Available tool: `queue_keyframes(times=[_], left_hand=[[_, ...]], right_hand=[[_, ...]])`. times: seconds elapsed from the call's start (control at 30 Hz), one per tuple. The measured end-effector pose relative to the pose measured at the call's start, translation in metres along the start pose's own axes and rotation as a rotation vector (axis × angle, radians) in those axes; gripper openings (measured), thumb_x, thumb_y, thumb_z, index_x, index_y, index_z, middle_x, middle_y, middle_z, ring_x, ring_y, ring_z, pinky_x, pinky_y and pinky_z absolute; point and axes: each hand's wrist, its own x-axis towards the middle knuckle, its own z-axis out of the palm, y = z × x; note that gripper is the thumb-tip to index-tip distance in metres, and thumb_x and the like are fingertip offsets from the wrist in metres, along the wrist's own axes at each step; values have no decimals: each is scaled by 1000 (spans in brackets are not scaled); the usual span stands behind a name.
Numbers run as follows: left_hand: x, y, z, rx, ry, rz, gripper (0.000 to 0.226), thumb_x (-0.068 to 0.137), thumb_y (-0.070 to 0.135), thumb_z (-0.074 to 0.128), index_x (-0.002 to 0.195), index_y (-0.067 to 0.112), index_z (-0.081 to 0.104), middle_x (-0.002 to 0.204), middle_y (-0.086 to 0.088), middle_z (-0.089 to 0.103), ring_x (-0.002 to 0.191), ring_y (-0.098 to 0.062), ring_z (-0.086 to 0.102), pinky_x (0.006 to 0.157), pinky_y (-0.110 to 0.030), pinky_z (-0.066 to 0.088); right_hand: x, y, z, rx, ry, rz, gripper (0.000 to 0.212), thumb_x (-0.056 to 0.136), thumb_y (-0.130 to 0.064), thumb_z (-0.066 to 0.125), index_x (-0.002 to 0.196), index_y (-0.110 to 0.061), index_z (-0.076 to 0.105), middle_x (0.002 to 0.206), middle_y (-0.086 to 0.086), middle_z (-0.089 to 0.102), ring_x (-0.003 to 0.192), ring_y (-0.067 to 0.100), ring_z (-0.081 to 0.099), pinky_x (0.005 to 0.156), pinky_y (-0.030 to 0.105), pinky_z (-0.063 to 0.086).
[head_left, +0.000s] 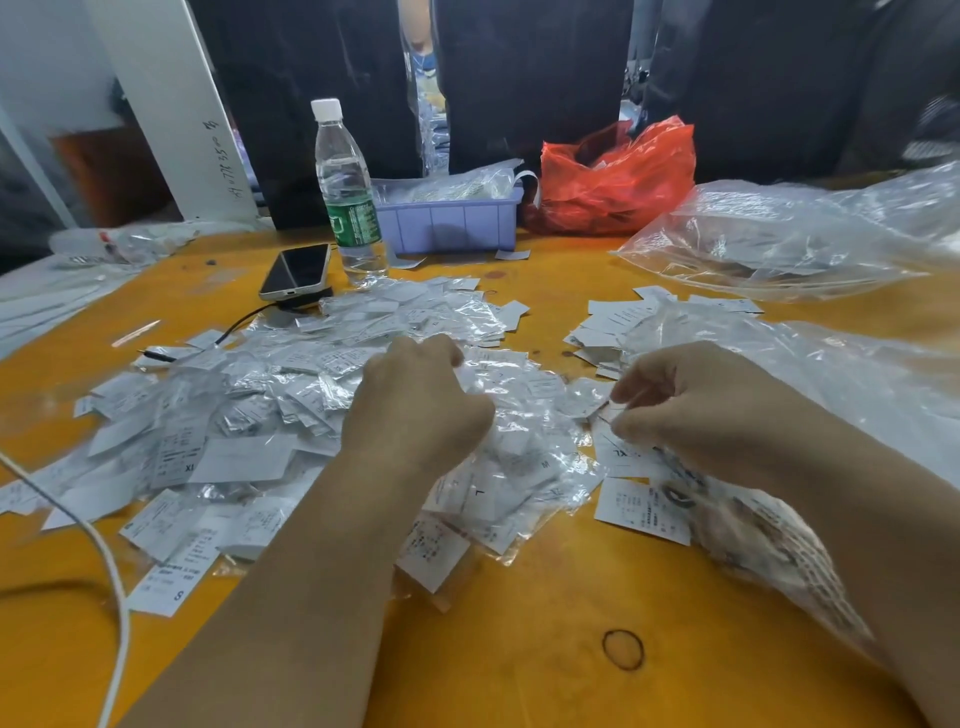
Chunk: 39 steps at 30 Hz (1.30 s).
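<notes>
Pinching one clear packet (589, 397) at middle right between the right hand's (696, 410) thumb and finger, lifting it singly, steadying the heap (291, 374) at centre under the curled left hand (415, 400), whose own grip is hidden.

The table (519, 649) has an orange-yellow top with some dark spots. A wide heap of small clear bags (291, 395), each with a white label inside, covers the middle and the left of the frame. A loose stack of white labels (613, 322) lies right of centre. In the upper middle stand a water bottle (348, 197) and a purple tray (452, 223); a phone (296, 270) lies just beside the bottle, with a black cable (244, 322) near it. A red plastic bag (618, 176) sits right of the tray. Large clear plastic bags (779, 244) fill the right side. A black rubber band (622, 649) lies at the lower centre, a white cable (111, 571) at the lower left.
</notes>
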Motion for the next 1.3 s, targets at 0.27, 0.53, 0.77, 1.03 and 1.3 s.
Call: queue_keyframes(times=[0.27,0.53,0.77,1.03,1.3], left_hand=[[-27,31,23,-155,-308,513,24,86,47,67,105,34,70,96,14,53,92,-2,51,78,-27,45],[-26,35,36,-160,-362,598,15,84,41,72,98,35,73,96,11,53,95,-7,49,80,-34,48],[-27,36,38,-162,-394,576,8,87,40,70,93,35,68,102,9,51,103,-12,45,86,-36,44],[-22,31,20,-532,-129,514,8,90,25,68,83,27,63,86,14,67,86,1,60,74,-14,46],[-18,26,12,-791,42,364,15,91,16,63,87,28,55,80,2,61,64,-16,58,52,-25,45]], right_hand=[[3,9,-9,-251,90,115,33,78,-19,74,108,-25,63,101,-1,65,87,17,63,77,36,55],[1,9,-10,-217,127,22,29,80,-19,73,105,-28,63,89,-10,62,78,8,60,62,26,46],[0,3,-9,-123,29,-7,23,81,-17,74,100,-25,66,86,-9,66,77,7,63,58,22,44],[2,-5,-18,661,-89,15,26,80,5,56,103,-7,62,63,0,59,38,6,36,35,19,28],[-4,-13,-10,1020,-223,-45,62,69,31,34,115,-5,55,87,13,52,62,15,55,55,26,45]])
